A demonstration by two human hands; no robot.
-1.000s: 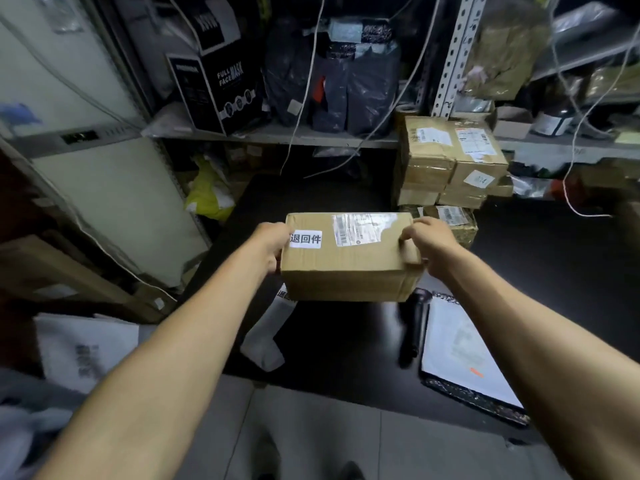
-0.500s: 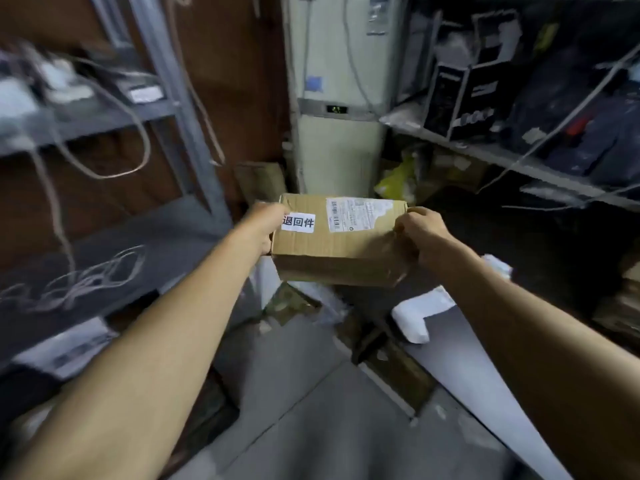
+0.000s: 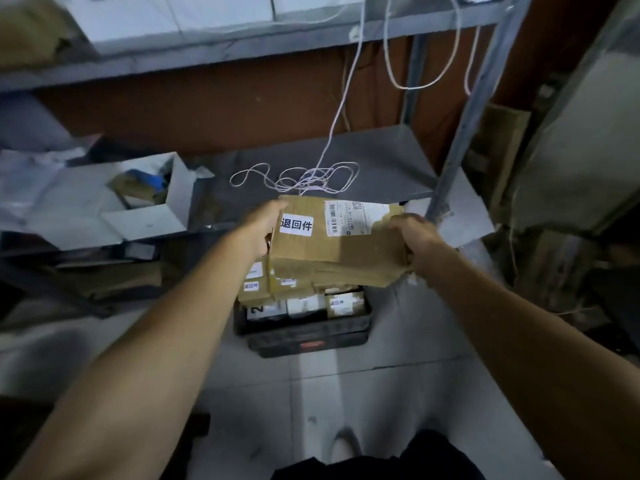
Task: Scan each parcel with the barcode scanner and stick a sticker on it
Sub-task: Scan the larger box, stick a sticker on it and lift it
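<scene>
The left hand point(image 3: 260, 227) grips one end of a cardboard parcel point(image 3: 337, 241) and the right hand point(image 3: 417, 241) grips the other end, holding it between them. A white sticker point(image 3: 296, 224) sits near the left hand, beside a shipping label point(image 3: 353, 217). Directly below the hands, a black crate point(image 3: 304, 332) on the floor holds more stickered parcels point(image 3: 301, 297).

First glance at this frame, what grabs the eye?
The cardboard parcel, centre frame, held at its ends by the left hand and right hand, white sticker on top. Below it, a black crate of stickered parcels on the floor; behind, a tangled white cable on the grey shelf.
</scene>
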